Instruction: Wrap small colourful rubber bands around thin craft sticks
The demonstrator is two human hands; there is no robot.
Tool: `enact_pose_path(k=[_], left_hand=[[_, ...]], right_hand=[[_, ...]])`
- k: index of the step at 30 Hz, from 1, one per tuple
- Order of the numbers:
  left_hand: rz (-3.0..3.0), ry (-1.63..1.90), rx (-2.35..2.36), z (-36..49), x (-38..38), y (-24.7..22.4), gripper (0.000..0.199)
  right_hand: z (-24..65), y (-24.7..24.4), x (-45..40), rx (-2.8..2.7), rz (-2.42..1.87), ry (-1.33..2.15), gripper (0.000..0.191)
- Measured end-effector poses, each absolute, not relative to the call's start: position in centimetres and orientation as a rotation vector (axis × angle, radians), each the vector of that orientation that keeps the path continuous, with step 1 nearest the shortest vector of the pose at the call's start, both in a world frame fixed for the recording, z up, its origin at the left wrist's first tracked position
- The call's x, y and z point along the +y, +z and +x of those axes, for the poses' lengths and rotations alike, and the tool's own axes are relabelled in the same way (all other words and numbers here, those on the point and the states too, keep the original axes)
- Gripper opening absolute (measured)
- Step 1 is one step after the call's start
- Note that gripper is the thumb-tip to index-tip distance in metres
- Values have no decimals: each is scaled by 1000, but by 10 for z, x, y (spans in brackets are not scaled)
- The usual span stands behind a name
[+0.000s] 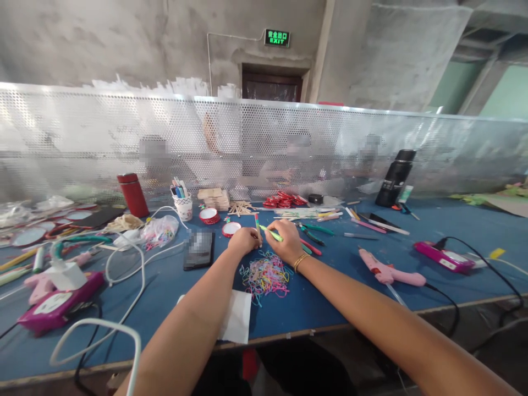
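Observation:
Near the middle of the blue table (322,305), my left hand (245,242) is closed on a thin wooden stick (257,223) that stands roughly upright, with red and green bands near its top. My right hand (285,240) grips a light green marker (273,234), its tip close to the stick. Just below both hands lies a pile of colourful elastic bands (266,276). A white sheet (237,316) is partly covered by my left forearm.
A phone (198,250), red tape rolls (209,215) and a cup of pens (182,203) are at left. Green pliers (311,234) and a pink glue gun (390,269) lie at right. A red bottle (133,195) and a black bottle (395,179) stand by the perforated screen (264,132).

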State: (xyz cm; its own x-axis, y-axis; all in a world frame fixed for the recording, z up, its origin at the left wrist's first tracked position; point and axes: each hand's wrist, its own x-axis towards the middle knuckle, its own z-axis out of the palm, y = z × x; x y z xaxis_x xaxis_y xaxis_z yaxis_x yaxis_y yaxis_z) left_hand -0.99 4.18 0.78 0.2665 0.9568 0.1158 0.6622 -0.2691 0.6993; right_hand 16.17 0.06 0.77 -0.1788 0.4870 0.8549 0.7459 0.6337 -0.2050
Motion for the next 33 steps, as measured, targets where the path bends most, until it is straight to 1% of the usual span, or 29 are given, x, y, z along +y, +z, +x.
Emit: enact_pose_path(k=[7, 33], left_hand=[[1998, 714, 1510, -8, 34, 15, 8], [1998, 638, 1596, -4, 17, 28, 11]], right_hand=[[161, 8, -2, -1866, -972, -292, 11], [165, 1, 0, -1850, -1009, -258, 13]])
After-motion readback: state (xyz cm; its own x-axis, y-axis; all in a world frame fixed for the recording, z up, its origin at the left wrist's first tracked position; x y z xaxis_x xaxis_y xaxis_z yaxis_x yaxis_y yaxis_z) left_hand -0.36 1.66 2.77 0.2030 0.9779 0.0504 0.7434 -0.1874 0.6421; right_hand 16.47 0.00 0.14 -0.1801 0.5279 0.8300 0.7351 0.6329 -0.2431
